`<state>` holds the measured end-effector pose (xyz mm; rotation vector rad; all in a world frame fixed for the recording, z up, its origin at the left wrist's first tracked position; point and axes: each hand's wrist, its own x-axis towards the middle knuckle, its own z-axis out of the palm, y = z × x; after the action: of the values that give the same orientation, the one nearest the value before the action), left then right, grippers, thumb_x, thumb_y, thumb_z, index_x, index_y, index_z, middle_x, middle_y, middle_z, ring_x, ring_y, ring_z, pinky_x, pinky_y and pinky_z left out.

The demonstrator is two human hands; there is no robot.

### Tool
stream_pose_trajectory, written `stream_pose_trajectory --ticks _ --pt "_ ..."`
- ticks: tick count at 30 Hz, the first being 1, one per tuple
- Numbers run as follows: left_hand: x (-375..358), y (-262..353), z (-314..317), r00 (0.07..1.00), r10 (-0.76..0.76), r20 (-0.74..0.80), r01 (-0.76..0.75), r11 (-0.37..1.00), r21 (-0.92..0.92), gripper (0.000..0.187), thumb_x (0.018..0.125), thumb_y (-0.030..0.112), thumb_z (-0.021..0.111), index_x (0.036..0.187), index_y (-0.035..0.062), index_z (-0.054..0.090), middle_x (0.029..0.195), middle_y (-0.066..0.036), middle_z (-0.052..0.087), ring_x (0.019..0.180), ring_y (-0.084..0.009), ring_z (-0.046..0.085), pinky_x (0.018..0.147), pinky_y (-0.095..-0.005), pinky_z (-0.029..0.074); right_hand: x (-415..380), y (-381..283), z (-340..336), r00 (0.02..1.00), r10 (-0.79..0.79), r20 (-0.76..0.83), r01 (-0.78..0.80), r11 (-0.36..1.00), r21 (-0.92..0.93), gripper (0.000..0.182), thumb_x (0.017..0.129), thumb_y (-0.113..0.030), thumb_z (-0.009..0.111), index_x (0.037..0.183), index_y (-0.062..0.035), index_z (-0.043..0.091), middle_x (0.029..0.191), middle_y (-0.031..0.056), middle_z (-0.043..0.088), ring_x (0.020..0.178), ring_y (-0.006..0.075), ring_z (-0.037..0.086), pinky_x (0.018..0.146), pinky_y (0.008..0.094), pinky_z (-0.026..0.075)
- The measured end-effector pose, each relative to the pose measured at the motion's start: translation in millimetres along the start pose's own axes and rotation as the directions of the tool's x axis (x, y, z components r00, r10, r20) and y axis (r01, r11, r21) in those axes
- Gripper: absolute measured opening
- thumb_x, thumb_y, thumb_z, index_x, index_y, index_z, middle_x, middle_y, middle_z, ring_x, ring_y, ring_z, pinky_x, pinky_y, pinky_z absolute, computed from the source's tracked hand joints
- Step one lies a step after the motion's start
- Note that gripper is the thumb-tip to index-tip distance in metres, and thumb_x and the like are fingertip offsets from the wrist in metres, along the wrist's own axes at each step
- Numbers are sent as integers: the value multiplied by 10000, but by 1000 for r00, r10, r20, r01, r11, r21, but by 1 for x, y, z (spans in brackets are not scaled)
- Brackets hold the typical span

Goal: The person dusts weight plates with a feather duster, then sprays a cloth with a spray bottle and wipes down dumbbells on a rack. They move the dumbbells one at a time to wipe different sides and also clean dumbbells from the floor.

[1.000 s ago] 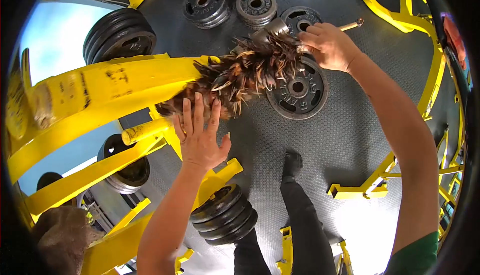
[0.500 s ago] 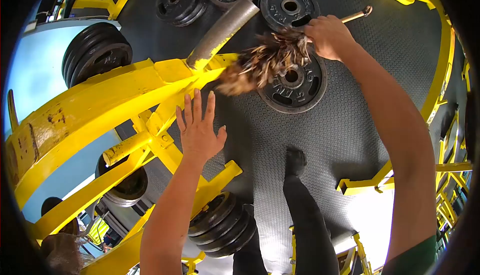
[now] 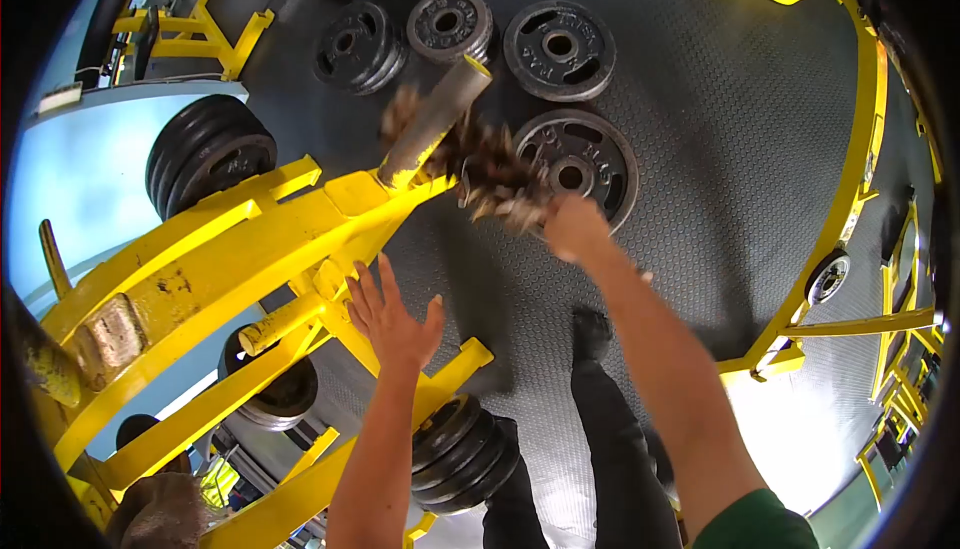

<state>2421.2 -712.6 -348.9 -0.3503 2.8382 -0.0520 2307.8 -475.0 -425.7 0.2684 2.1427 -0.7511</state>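
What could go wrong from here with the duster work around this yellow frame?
The feather duster in the right hand crosses behind the metal peg, so feathers might snag. The open left hand could bump the yellow frame close by. Stepping forward, the foot might catch the weight plate.

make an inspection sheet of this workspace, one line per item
Surface: dark textured floor, bright glare at lower right
Job's things: feather duster, blurred, feathers on both sides of the gray post on the yellow frame
Clutter: weight plates on the floor, some stacked
Hands: right hand grips the feather duster; left hand open, holding nothing
Cables: nothing seen near the hands
Surroundings: yellow rack at right
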Motion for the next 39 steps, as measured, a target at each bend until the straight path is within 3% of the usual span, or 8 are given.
stream_pose_trajectory --ticks 5,10,16,20,22,31,37,39 --pt "-10 -7 -16 1000 -20 -12 19 998 -61 948 727 374 710 1491 123 208 1543 -206 141 1425 -386 109 1132 -525 97 28 15 62 991 132 -17 -130 989 67 308 896 -225 501 1097 -35 638 1119 218 637 1069 381 610 883 427 518" --pt "-24 -40 -59 981 -69 -180 19 965 -262 973 736 342 725 1474 23 177 1529 -245 146 1407 -412 145 1125 -513 112 -21 0 -69 938 267 -222 -298 947 -117 289 893 -214 509 1087 -58 656 1098 153 662 1031 374 634 839 429 531" --pt "-47 -54 -165 877 -232 -421 -56 820 -569 844 724 214 737 1381 -39 272 1321 -238 369 1230 -378 365 1062 -480 261 -160 -45 -234 847 -206 -491 73 958 -276 223 833 -204 566 906 -25 676 925 192 668 939 378 626 849 453 494" --pt "-76 -49 -250 841 -209 -500 -72 871 -486 801 736 220 733 1353 -30 289 1272 -240 384 1181 -399 379 1015 -499 287 -199 -111 -234 907 -352 -231 242 885 -399 210 831 -191 581 916 -24 675 939 188 667 930 376 630 829 453 503" --pt "-83 -49 -288 807 -191 -558 -116 876 -469 747 720 143 722 1336 -9 327 1280 -200 401 1194 -346 397 1035 -449 292 -176 -129 -199 957 -198 -210 71 867 -494 243 835 -181 576 986 -19 678 1013 195 658 932 374 636 802 457 515" --pt "-121 -33 -324 913 -46 -405 -135 904 -406 605 737 275 701 1278 105 492 1287 -138 474 1208 -319 412 1000 -485 280 -187 -75 -36 970 -199 -141 156 950 -269 281 879 -186 526 1080 -21 632 1007 243 648 956 401 629 841 468 505" --pt "-120 -15 -352 873 -10 -487 -216 888 -406 510 724 235 715 1194 100 569 1264 -123 520 1174 -303 452 987 -456 298 -185 -50 15 878 189 -439 -27 937 349 269 930 -245 489 988 -12 609 867 207 654 772 356 655 664 479 505" --pt "-128 -17 -362 851 -35 -524 -225 877 -425 529 712 187 731 1199 80 553 1262 -132 523 1153 -312 464 983 -456 311 -177 -57 29 896 443 -39 -319 702 637 246 939 -236 501 988 -17 602 658 124 577 504 252 562 442 408 419"
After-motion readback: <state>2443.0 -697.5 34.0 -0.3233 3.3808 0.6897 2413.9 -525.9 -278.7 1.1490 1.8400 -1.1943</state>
